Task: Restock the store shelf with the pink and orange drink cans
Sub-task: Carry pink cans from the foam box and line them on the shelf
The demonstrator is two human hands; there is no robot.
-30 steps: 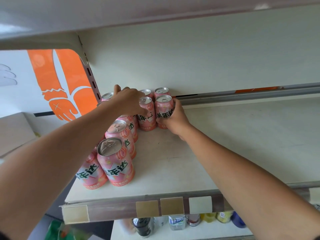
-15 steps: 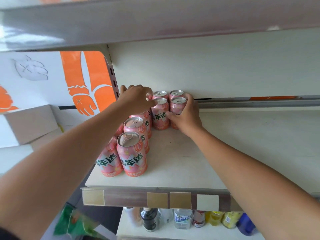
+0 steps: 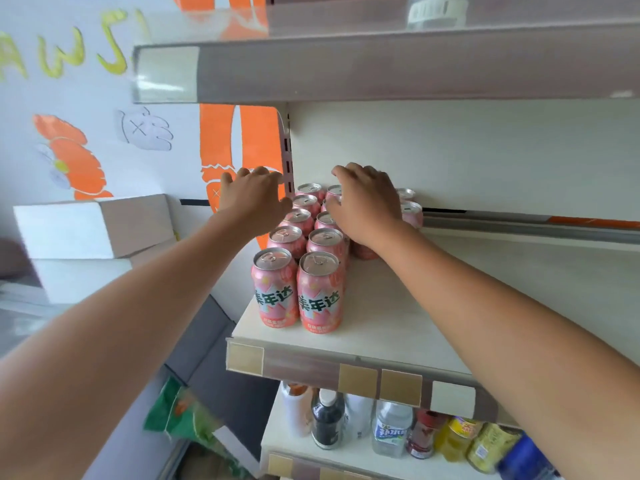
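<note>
Head view: pink cans (image 3: 318, 292) stand in rows at the left end of the shelf (image 3: 433, 306). Left hand (image 3: 251, 199) hangs just left of the back cans, fingers loose and apart, gripping nothing. Right hand (image 3: 367, 206) is over the back can tops, fingers spread; contact unclear.

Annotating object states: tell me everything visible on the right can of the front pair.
The front-right can stands upright near the front of the pale shelf. Pink body, apparently metal; silver lid, pull tab flat, unopened. Dark green characters on a light jagged patch, small print near the base. Close beside its left neighbour, contact unclear; another can directly behind. Left hand and right hand are farther back, off it.
</note>
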